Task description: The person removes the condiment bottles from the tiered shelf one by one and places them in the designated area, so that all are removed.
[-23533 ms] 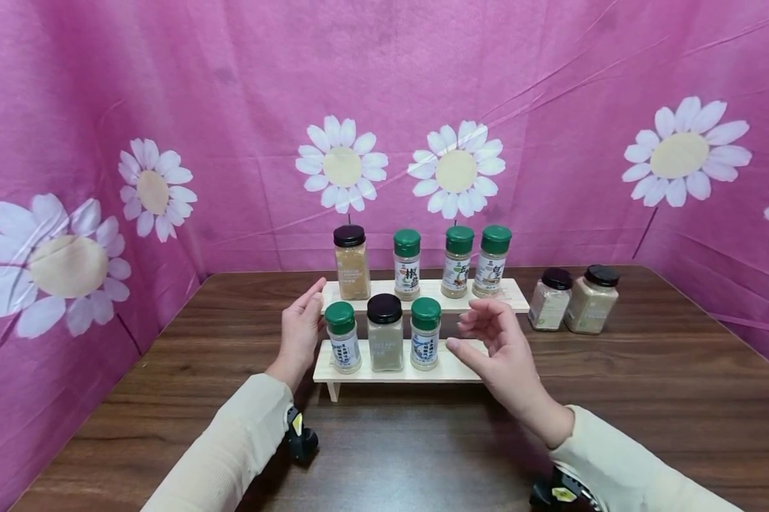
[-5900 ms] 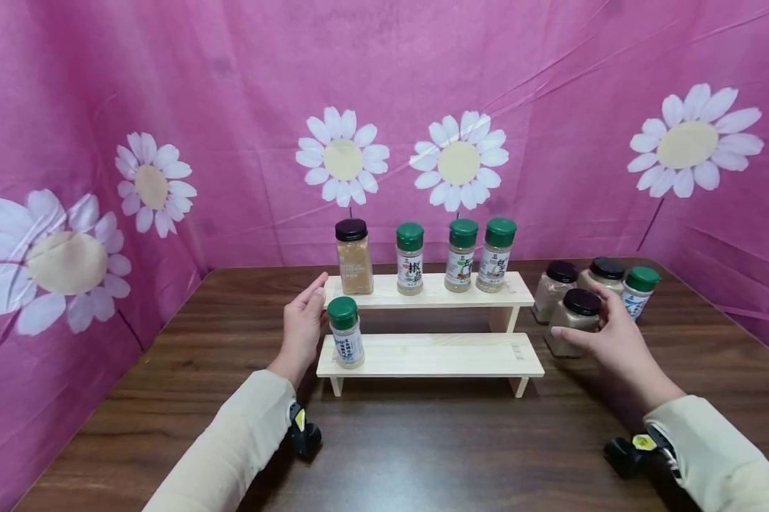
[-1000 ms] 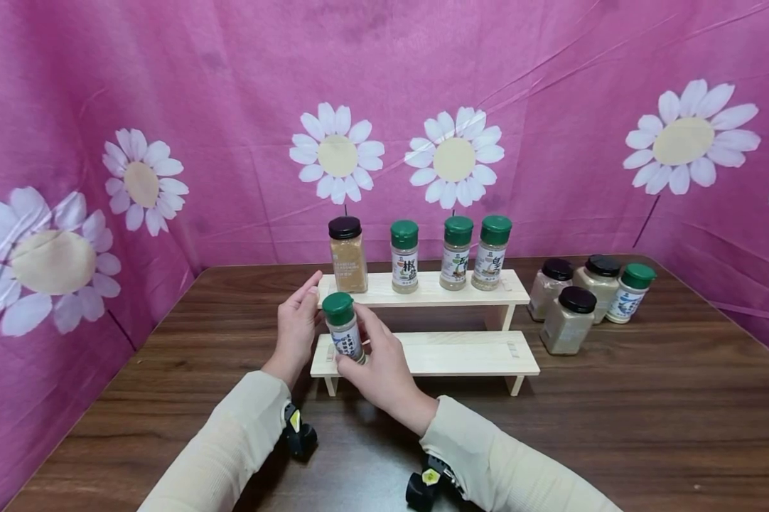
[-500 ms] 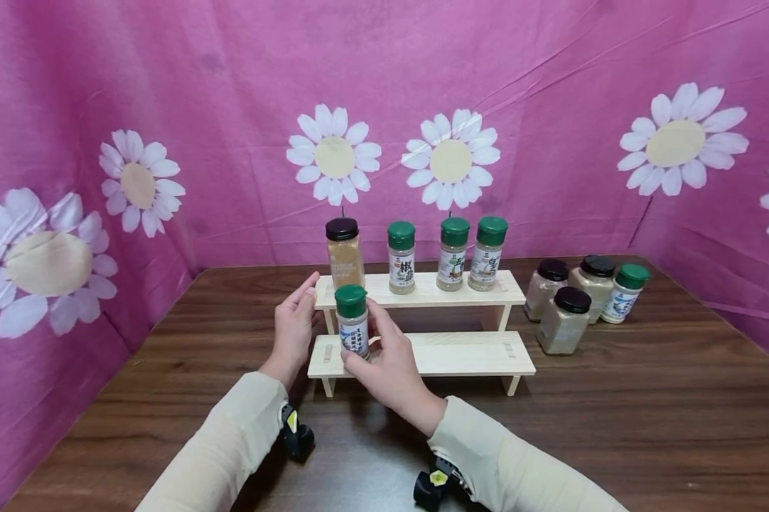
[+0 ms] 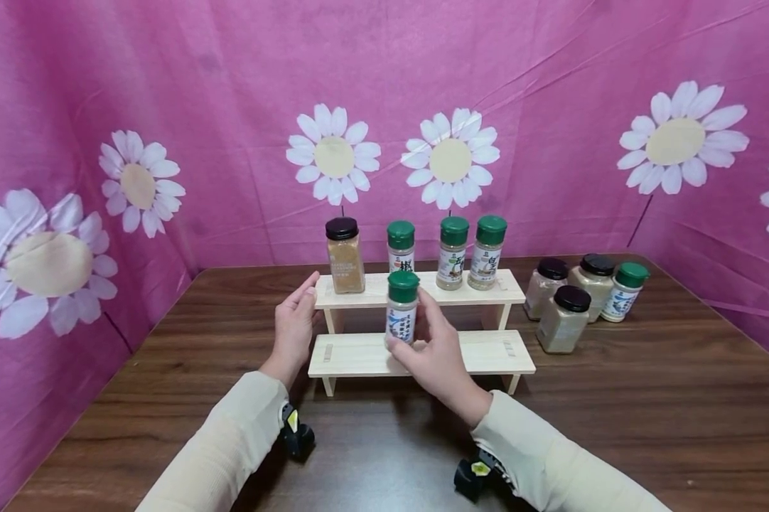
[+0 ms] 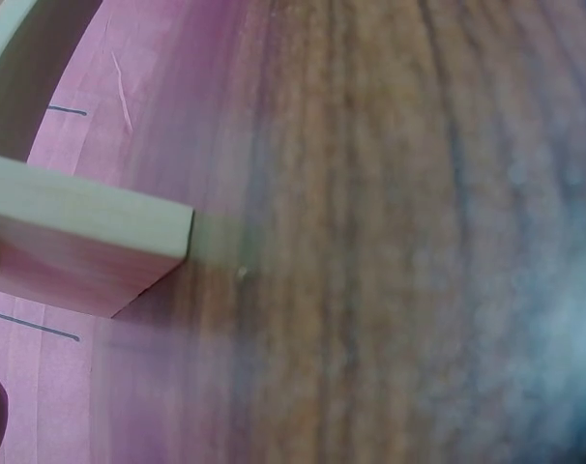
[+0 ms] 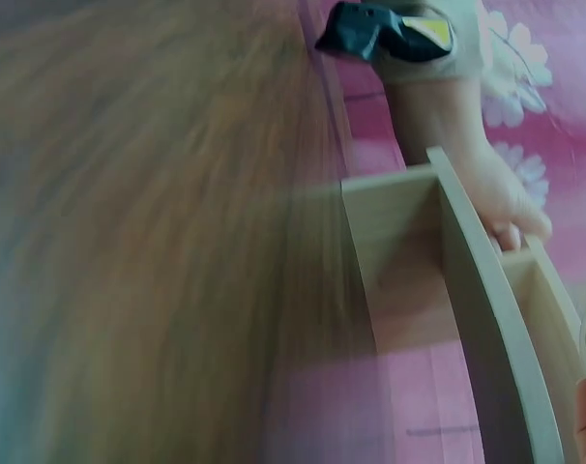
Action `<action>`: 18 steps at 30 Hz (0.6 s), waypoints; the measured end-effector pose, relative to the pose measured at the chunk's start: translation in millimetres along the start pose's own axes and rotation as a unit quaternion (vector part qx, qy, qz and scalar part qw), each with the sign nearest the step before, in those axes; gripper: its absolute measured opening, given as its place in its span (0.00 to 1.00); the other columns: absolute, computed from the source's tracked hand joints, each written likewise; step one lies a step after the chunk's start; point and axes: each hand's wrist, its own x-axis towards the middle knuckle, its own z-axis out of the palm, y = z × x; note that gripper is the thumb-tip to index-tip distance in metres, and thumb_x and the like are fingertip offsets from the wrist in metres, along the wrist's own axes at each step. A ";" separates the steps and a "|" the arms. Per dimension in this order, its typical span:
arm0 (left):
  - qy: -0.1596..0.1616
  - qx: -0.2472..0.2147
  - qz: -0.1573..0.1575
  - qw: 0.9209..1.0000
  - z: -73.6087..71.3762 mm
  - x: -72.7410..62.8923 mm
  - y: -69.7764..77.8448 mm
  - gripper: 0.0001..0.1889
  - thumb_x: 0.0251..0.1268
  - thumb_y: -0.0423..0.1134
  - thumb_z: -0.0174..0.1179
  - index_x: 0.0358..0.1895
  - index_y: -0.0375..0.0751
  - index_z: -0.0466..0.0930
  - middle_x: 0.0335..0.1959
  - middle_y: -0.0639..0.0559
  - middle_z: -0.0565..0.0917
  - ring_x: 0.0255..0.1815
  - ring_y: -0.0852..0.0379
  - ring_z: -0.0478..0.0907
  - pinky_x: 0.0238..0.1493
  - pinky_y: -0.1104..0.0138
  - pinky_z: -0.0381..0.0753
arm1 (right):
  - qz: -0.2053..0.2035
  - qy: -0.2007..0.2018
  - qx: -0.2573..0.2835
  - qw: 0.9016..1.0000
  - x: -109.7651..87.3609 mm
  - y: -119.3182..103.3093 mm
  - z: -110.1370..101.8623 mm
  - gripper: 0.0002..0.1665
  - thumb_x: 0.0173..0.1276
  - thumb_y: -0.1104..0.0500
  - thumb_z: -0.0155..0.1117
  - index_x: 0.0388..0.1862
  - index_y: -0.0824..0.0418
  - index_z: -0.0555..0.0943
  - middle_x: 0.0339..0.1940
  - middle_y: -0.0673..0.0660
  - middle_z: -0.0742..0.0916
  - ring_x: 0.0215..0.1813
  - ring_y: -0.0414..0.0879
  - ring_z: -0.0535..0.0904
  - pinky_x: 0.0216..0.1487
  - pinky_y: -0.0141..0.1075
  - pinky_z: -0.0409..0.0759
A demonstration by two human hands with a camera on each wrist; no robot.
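Green-capped spice jar [image 5: 402, 309] is at mid-view, upright before the two-tier wooden stand [image 5: 352, 358] and over its lower board [image 5: 490, 352]; the thumb hides its base, so I cannot tell whether it touches the wood. It is probably best carried slowly and level, gripped by the body rather than the cap, and well away from the upper board's front edge and the jar just behind. The stand looks light, so bracing it seems wise.

From the left: the left hand [image 5: 293, 327] touches the end of the upper board [image 5: 374, 290], its fingers nearly straight, with no grip showing. Next, a tan jar [image 5: 346, 267] with a black lid stands on that board, then a rear shaker [image 5: 401, 238] partly hidden by the spice jar. The right hand [image 5: 437, 353] has thumb and fingers wrapped round the spice jar's body from the right. Past it, two green-capped shakers [image 5: 451, 259] stand close together. At far right, black-lidded jars [image 5: 565, 323] and a white-labelled jar [image 5: 622, 295] cluster on the counter [image 5: 621, 405].
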 end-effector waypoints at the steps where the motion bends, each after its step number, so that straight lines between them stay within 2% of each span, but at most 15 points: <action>1: 0.001 -0.002 -0.002 1.000 0.0 -0.3 0.3 0.20 0.69 0.33 0.45 0.63 0.36 0.68 0.63 0.44 0.71 0.42 0.71 0.76 0.41 0.74 0.76 | 0.003 0.006 -0.005 1.000 -0.6 0.1 -3.9 0.46 0.49 0.70 0.68 0.68 0.60 0.61 0.40 0.61 0.82 0.38 0.48 0.79 0.37 0.35 0.80; 5: 0.002 0.003 -0.005 1.000 -0.6 -1.1 1.3 0.20 0.70 0.33 0.44 0.63 0.37 0.69 0.63 0.45 0.71 0.42 0.71 0.76 0.45 0.71 0.76 | 0.006 0.033 -0.031 0.999 -2.2 1.6 -18.8 0.45 0.47 0.70 0.69 0.66 0.63 0.62 0.40 0.63 0.82 0.39 0.48 0.78 0.38 0.34 0.79; 9: -0.002 0.006 0.001 1.000 -0.6 -0.9 2.5 0.20 0.70 0.33 0.44 0.63 0.36 0.68 0.63 0.44 0.71 0.45 0.70 0.76 0.52 0.67 0.74 | -0.004 0.054 -0.054 0.997 -2.5 5.1 -33.9 0.44 0.48 0.69 0.69 0.65 0.65 0.64 0.41 0.63 0.82 0.39 0.44 0.77 0.38 0.30 0.78; 18: -0.002 0.002 0.006 1.000 0.6 -0.5 1.8 0.20 0.70 0.33 0.44 0.63 0.34 0.68 0.63 0.43 0.70 0.44 0.70 0.75 0.49 0.69 0.75 | -0.013 0.079 -0.074 0.994 -7.2 9.8 -66.0 0.43 0.48 0.71 0.69 0.65 0.66 0.64 0.39 0.64 0.81 0.38 0.33 0.74 0.38 0.21 0.75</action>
